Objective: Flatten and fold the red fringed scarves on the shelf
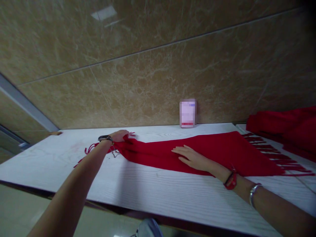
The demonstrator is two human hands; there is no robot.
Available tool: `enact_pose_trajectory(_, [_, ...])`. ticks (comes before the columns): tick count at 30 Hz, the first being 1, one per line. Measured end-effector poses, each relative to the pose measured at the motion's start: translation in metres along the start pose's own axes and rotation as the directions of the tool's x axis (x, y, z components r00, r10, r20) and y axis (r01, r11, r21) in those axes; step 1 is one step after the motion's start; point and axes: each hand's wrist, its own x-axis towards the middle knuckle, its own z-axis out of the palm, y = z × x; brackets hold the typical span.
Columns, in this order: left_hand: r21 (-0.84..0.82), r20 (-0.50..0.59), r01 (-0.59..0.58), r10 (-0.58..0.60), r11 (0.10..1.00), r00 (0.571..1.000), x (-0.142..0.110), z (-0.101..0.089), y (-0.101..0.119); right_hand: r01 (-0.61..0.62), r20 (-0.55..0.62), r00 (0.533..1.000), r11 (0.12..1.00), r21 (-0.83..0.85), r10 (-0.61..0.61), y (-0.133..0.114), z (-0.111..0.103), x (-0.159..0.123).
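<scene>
A red scarf (217,148) with fringed ends lies lengthwise on the white wood-grain bench top. At its left end, where the cloth bunches together, my left hand (120,135) is closed around it; a watch sits on that wrist. Some fringe strands stick out beyond the fingers. My right hand (190,158) rests flat on the middle of the scarf, its fingers stretched out and holding nothing. The scarf spreads wider toward the right, and its other fringe fans out there.
A second heap of red cloth (283,131) lies at the right. A small pinkish card or phone-like object (188,113), blurred, leans against the tiled wall (148,82) behind. The bench top (153,191) ends at a dark front edge; a shoe (149,227) shows below.
</scene>
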Motion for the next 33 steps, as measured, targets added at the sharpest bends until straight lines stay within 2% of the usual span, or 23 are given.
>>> enact_pose_trajectory(3, [0.043, 0.033, -0.014, 0.013, 0.999, 0.999, -0.003, 0.003, 0.001, -0.006, -0.004, 1.000, 1.000, -0.002, 0.006, -0.001, 0.000, 0.001])
enact_pose_trajectory(6, [0.096, -0.006, 0.001, 0.000, 0.995, 1.000, -0.006, -0.003, -0.005, -0.004, 0.001, 1.000, 1.000, -0.013, 0.004, -0.001, -0.001, 0.001])
enact_pose_trajectory(9, [0.141, -0.086, 0.045, -0.033, 0.989, 0.996, -0.009, -0.023, -0.018, -0.006, 0.009, 1.000, 1.000, -0.019, 0.006, -0.002, -0.002, 0.000])
enact_pose_trajectory(12, [0.187, -0.193, 0.119, -0.082, 0.975, 0.978, -0.012, -0.055, -0.025, -0.024, 0.011, 1.000, 0.999, -0.022, 0.024, -0.001, -0.002, -0.001])
enact_pose_trajectory(14, [0.212, -0.303, 0.176, -0.107, 0.961, 0.947, -0.013, -0.073, -0.020, -0.035, -0.001, 0.999, 0.999, -0.013, 0.035, -0.001, -0.002, -0.001])
enact_pose_trajectory(17, [0.207, -0.505, 0.280, -0.143, 0.937, 0.851, -0.013, -0.082, -0.004, -0.055, -0.024, 0.998, 0.998, 0.011, 0.055, -0.002, -0.003, -0.001])
enact_pose_trajectory(18, [0.195, -0.520, 0.294, -0.156, 0.936, 0.840, -0.013, -0.079, 0.002, -0.059, -0.027, 0.998, 0.998, 0.017, 0.060, -0.002, -0.003, -0.001])
enact_pose_trajectory(19, [0.184, -0.497, 0.292, -0.167, 0.939, 0.852, -0.014, -0.073, 0.006, -0.059, -0.028, 0.998, 0.998, 0.019, 0.060, -0.003, -0.003, -0.001])
enact_pose_trajectory(22, [0.166, -0.277, 0.238, -0.186, 0.957, 0.943, -0.019, -0.041, 0.014, -0.035, -0.011, 0.999, 0.999, 0.007, 0.035, -0.002, -0.002, -0.002])
enact_pose_trajectory(23, [0.162, -0.224, 0.244, -0.205, 0.956, 0.953, -0.022, -0.030, 0.015, -0.022, -0.003, 1.000, 1.000, 0.000, 0.022, -0.001, -0.002, -0.002])
enact_pose_trajectory(25, [0.143, -0.242, 0.325, -0.285, 0.935, 0.927, -0.031, -0.010, 0.019, 0.001, 0.005, 1.000, 1.000, -0.010, -0.001, 0.001, 0.000, -0.002])
enact_pose_trajectory(27, [0.099, -0.353, 0.368, -0.313, 0.925, 0.882, -0.042, 0.005, 0.025, 0.014, -0.004, 1.000, 1.000, -0.013, -0.014, 0.003, 0.002, -0.002])
enact_pose_trajectory(28, [0.080, -0.383, 0.323, -0.270, 0.943, 0.883, -0.048, 0.011, 0.029, 0.014, -0.010, 1.000, 1.000, -0.016, -0.015, 0.004, 0.002, -0.002])
enact_pose_trajectory(29, [0.072, -0.380, 0.238, -0.194, 0.969, 0.905, -0.055, 0.017, 0.031, 0.013, -0.015, 1.000, 1.000, -0.021, -0.013, 0.005, 0.003, -0.002])
enact_pose_trajectory(31, [0.063, -0.283, 0.033, -0.014, 0.997, 0.959, -0.067, 0.027, 0.034, 0.006, -0.021, 1.000, 0.999, -0.033, -0.007, 0.006, 0.004, -0.001])
enact_pose_trajectory(32, [0.058, -0.228, -0.022, 0.034, 0.998, 0.973, -0.074, 0.032, 0.033, 0.000, -0.028, 1.000, 0.999, -0.036, -0.001, 0.006, 0.005, -0.001])
enact_pose_trajectory(33, [0.062, -0.189, -0.024, 0.036, 0.998, 0.981, -0.080, 0.037, 0.031, -0.004, -0.036, 0.999, 0.999, -0.035, 0.003, 0.006, 0.005, -0.001])
